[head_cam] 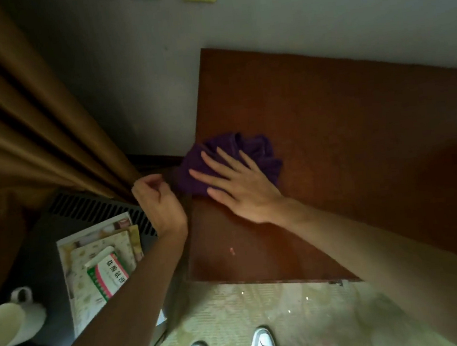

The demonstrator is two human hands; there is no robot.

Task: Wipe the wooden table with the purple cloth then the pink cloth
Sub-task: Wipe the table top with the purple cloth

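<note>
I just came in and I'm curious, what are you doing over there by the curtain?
A person is wiping the wooden table with the purple cloth. The right hand presses flat on the cloth at the table's left edge. The left hand hangs beside that edge, fingers curled; whether it holds anything is unclear. No pink cloth is in view. Beside the table sit some books and a white cup.

- A small white, green and pink box (109,276) is lying on a stack of booklets (90,258) left of the desk (329,135); it is bearing dark Chinese-style characters on its white band.
- The characters are showing too blurred to be read.
- No other text, brand, number or sign is showing legibly.
</note>
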